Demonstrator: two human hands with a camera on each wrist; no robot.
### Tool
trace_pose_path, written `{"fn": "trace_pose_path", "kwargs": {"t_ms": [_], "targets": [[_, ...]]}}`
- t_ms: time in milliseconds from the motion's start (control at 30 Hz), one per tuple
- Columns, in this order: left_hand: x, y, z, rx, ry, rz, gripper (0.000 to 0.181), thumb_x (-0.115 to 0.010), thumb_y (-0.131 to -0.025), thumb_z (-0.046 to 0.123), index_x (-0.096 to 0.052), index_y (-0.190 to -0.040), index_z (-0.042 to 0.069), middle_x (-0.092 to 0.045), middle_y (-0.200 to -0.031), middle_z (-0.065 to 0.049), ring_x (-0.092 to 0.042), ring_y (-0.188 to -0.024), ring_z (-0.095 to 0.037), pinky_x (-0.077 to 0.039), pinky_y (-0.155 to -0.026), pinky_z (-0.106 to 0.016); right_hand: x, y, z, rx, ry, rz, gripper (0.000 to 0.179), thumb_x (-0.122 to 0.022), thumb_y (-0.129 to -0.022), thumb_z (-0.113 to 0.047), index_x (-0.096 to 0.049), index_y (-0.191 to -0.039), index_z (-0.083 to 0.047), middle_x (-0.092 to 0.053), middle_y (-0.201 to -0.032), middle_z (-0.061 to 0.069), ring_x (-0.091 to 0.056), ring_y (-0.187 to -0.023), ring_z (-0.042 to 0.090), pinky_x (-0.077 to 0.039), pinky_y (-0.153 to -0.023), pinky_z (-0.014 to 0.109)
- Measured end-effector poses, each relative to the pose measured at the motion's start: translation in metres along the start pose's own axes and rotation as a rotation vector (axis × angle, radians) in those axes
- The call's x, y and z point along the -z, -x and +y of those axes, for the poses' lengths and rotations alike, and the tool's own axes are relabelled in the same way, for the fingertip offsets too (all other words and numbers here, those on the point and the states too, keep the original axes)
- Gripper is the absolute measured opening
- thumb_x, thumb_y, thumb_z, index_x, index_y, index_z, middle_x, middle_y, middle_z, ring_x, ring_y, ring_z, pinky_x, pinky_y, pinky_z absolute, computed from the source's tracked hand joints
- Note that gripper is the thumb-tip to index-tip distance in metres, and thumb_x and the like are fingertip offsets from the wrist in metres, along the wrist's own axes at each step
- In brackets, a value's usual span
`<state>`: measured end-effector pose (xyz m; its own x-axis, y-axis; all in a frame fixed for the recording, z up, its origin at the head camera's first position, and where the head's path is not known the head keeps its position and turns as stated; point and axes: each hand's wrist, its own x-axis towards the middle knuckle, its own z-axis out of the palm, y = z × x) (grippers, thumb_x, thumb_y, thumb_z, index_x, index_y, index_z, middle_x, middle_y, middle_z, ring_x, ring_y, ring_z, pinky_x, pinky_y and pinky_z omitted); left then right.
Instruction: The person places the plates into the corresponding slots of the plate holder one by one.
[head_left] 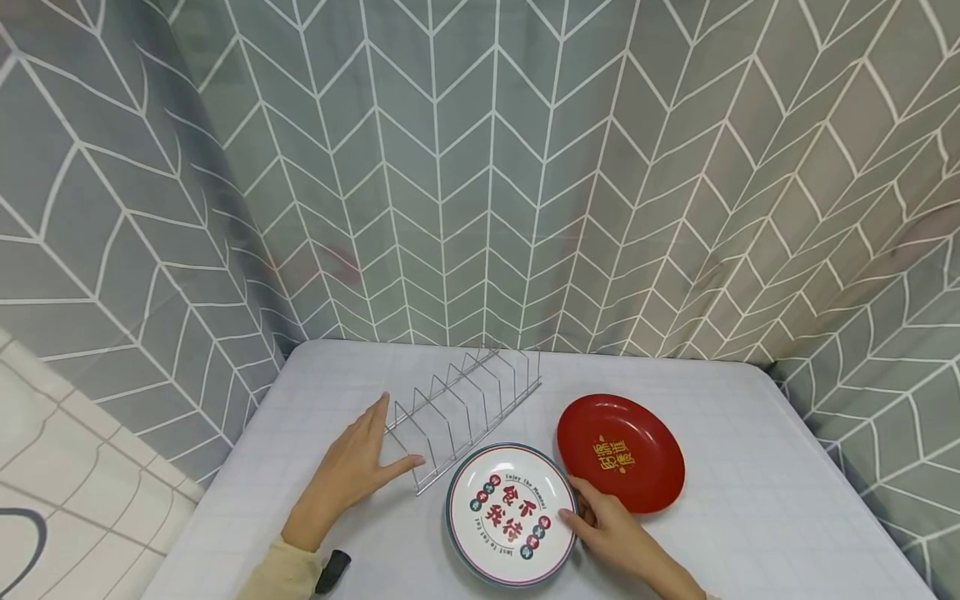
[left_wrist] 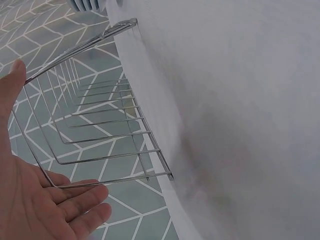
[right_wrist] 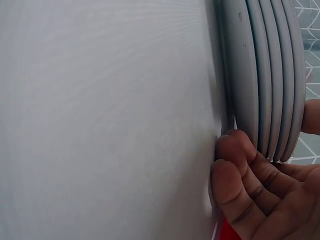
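A silver wire dish rack (head_left: 480, 437) stands slantwise on the table. At its near end is my left hand (head_left: 356, 462), thumb and fingers spread apart. In the left wrist view the thumb lies at one corner of the rack's end wire (left_wrist: 115, 181), and the loosely extended fingers are against the other corner. A stack of several white plates (head_left: 512, 514) with printed red characters sits right of the rack. My right hand (head_left: 615, 533) grips its right edge, thumb on top. In the right wrist view the fingertips (right_wrist: 227, 182) reach under the rims (right_wrist: 245, 80).
A red oval plate (head_left: 652, 467) with gold characters lies behind and to the right of the stack. A white cloth covers the table (head_left: 780, 500). Patterned grey curtains (head_left: 517, 183) hang behind and at the sides. Beside my left sleeve is a small black object (head_left: 332, 572).
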<state>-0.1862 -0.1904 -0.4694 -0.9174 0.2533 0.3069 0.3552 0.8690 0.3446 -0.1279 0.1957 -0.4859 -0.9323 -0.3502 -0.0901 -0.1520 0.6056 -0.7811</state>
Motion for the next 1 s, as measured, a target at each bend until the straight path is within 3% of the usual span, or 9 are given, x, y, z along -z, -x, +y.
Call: {"fn": "trace_pose_path", "kwargs": {"t_ms": [300, 433, 633, 833, 1000], "targets": [[0.001, 0.000, 0.000, 0.004, 0.010, -0.014, 0.113, -0.066, -0.080, 0.068, -0.022, -0.152, -0.007, -0.040, -0.150, -0.028, -0.045, -0.135, -0.042, -0.042, -0.109, -0.053, -0.002, 0.000, -0.001, -0.002, -0.011, 0.057, 0.055, -0.066, -0.094, -0.026, -0.050, -0.136, 0.005, -0.053, -0.072, -0.003, -0.049, -0.064, 0.004, -0.045, -0.055, 0.016], [0.000, 0.000, 0.000, -0.001, -0.003, -0.003, 0.113, -0.066, -0.079, 0.069, -0.023, -0.151, -0.007, -0.042, -0.148, -0.028, -0.047, -0.133, -0.042, -0.043, -0.108, -0.052, -0.001, 0.001, -0.004, -0.050, -0.060, 0.091, 0.051, -0.065, -0.095, -0.022, -0.050, -0.136, 0.005, -0.054, -0.072, -0.001, -0.049, -0.060, 0.005, -0.046, -0.053, 0.017], [-0.001, 0.000, 0.000, -0.022, -0.026, 0.022, 0.112, -0.067, -0.079, 0.067, -0.024, -0.151, -0.007, -0.044, -0.146, -0.028, -0.048, -0.132, -0.041, -0.043, -0.108, -0.051, 0.014, 0.008, -0.011, -0.114, -0.176, 0.160, 0.048, -0.061, -0.097, -0.016, -0.048, -0.137, 0.006, -0.067, -0.088, 0.008, -0.057, -0.057, 0.012, -0.054, -0.052, 0.024], [0.000, 0.000, 0.000, -0.025, -0.035, 0.029, 0.111, -0.068, -0.079, 0.066, -0.026, -0.150, -0.008, -0.045, -0.145, -0.028, -0.049, -0.131, -0.041, -0.044, -0.107, -0.051, 0.035, 0.013, -0.020, -0.128, -0.319, 0.161, 0.052, -0.057, -0.099, -0.016, -0.040, -0.143, 0.006, -0.067, -0.105, 0.020, -0.062, -0.070, 0.015, -0.058, -0.056, 0.028], [0.001, 0.001, 0.001, -0.022, -0.024, 0.019, 0.110, -0.068, -0.080, 0.066, -0.025, -0.150, -0.009, -0.043, -0.147, -0.028, -0.047, -0.133, -0.041, -0.043, -0.108, -0.051, 0.042, 0.017, -0.034, -0.173, -0.331, 0.279, 0.050, -0.059, -0.098, -0.014, -0.045, -0.144, 0.000, -0.062, -0.122, 0.023, -0.066, -0.083, 0.020, -0.061, -0.061, 0.031]]}}
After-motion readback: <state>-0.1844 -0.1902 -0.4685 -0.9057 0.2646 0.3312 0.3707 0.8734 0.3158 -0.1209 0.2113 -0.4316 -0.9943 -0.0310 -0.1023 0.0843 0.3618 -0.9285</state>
